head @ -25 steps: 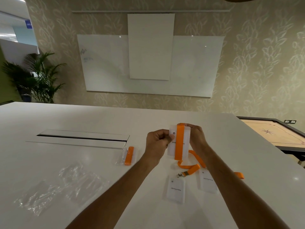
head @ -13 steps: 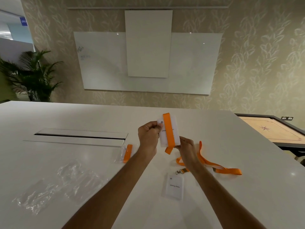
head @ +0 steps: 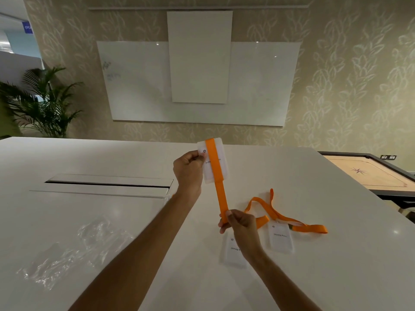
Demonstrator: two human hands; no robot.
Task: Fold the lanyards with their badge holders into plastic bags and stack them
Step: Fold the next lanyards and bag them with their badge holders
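Your left hand (head: 188, 170) pinches the left edge of a clear badge holder (head: 212, 162) between thumb and curled fingers, holding it upright above the white table (head: 314, 265). An orange lanyard (head: 219, 189) runs over the top of the holder and down its front. Your right hand (head: 239, 222) pinches the strap's lower end between thumb and forefinger, lower and closer to you, so the strap looks taut between the two hands. From here the wrap could slip: it seems that if your right pinch loosens, the band would slide off the smooth holder and unwind, and a crooked pull might twist the strap or tilt the card out of your left grip. Behind your right hand, a second orange lanyard (head: 292, 221) lies loosely looped on the table, beside two more badge holders (head: 279, 240) lying flat, one partly hidden under your right wrist. To your left, near the table's edge, lie crumpled clear plastic bags (head: 85, 245); they look empty, though their transparency makes that hard to confirm. Just behind your left forearm a small piece of clear plastic with a speck of orange (head: 168, 197) peeks out; what it holds cannot be told. No stack of finished bags shows. Further left, a long cable slot (head: 107, 182) is set into the tabletop.
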